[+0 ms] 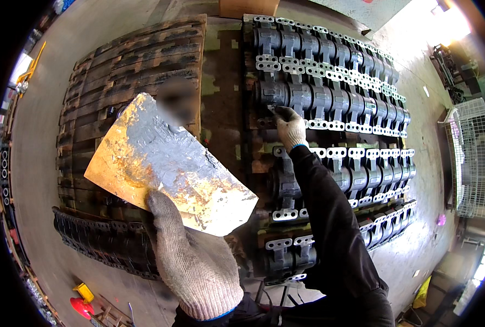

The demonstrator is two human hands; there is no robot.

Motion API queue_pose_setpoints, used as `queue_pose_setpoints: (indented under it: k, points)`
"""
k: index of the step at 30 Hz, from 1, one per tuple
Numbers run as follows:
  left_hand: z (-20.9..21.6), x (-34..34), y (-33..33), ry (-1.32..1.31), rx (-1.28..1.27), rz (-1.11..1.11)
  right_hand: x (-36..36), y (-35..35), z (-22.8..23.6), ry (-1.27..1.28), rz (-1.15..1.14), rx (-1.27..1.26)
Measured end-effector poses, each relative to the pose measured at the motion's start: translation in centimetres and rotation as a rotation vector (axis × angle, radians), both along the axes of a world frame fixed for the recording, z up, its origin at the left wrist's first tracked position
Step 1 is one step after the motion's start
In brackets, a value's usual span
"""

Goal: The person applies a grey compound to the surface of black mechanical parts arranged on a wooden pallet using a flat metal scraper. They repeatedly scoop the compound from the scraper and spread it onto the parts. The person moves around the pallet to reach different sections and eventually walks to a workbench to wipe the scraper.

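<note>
Left hand [196, 264], in a pale knit glove, at about 7 o'clock from view centre; grasping a yellowish board [180, 182] by its near edge, thumb over the upper face, other fingers hidden beneath; board lies at 9 o'clock, held slantwise, its longest point reaching toward 4 o'clock; upper face smeared with thick grey paste [169, 139], heaviest toward the 11 o'clock corner, yellow showing through along the near side; a blurred patch beyond the board's far edge hides what is there.

Right hand [291, 128], gloved likewise, at about 2 o'clock, arm in a black sleeve [335, 218]; fingers bent and drawn together at the near-left end of the second row of black cylindrical parts [335, 101]; a small dark shape at the fingertips, too unclear to name; cannot tell whether the hand grips it or only touches the part.

Black parts fill rows from 1 to 4 o'clock; pale flanges [336, 152] with round holes line both sides of the rows; slatted wooden pallet [122, 87] at 10 o'clock; another row of dark parts [109, 242] at 8 o'clock; white wire cage [474, 158] at 3 o'clock, well apart, on the grey floor [428, 163]; brown box [248, 7] at 12 o'clock.
</note>
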State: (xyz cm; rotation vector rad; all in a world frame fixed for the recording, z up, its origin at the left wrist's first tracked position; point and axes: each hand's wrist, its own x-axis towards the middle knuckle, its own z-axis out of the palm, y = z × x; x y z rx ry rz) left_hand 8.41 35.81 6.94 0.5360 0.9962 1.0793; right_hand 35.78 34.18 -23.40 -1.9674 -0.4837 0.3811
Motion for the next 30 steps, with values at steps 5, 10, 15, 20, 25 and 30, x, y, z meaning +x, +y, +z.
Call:
queue_pose_setpoints:
  k: [5,10,15,20,25,30]
  points:
    - [0.1,0.0,0.0,0.003,-0.012,0.006,-0.3,0.0,0.4,0.015,0.006,0.035]
    - [-0.2,-0.5,0.0,-0.011,-0.006,-0.040,-0.2,0.8,1.0,0.007,-0.003,0.042]
    - [0.0,-0.4,0.0,-0.024,-0.006,-0.030,-0.7,1.0,1.2,0.017,-0.033,0.017]
    - [-0.2,-0.4,0.0,-0.037,0.001,-0.030,-0.4,0.4,0.3,0.025,-0.041,0.000]
    - [0.4,-0.2,-0.1,-0.022,-0.020,0.002,-1.3,0.8,1.7,0.050,-0.010,0.001]
    - [0.1,-0.3,-0.1,-0.029,-0.002,-0.014,-0.5,1.1,1.6,0.053,-0.069,0.060]
